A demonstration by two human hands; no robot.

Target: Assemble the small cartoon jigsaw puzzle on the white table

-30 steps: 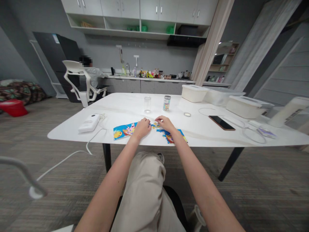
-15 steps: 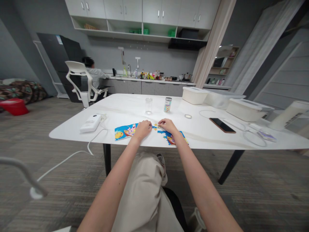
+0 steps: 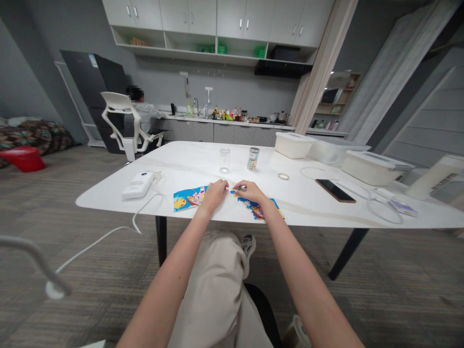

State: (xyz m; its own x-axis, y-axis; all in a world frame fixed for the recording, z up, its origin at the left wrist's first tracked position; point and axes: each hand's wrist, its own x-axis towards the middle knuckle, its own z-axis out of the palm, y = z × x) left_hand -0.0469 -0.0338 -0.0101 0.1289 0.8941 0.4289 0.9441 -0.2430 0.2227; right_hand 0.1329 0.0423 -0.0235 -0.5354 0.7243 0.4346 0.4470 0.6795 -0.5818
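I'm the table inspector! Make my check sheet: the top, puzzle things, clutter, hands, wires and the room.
Surface: white table, faint streaks.
Puzzle things: blue picture strip; jagged-edged puzzle section; small pieces; clear jar and printed can, both upright.
Clutter: phone, ring and pale boxes at right; white device at left.
Hands: left hand at the strip's right end; right hand at the small pieces; grip too small to tell.
Cables: white cable over the near edge; thin cable looped at right.
Surroundings: seated person, white chair, red bucket.
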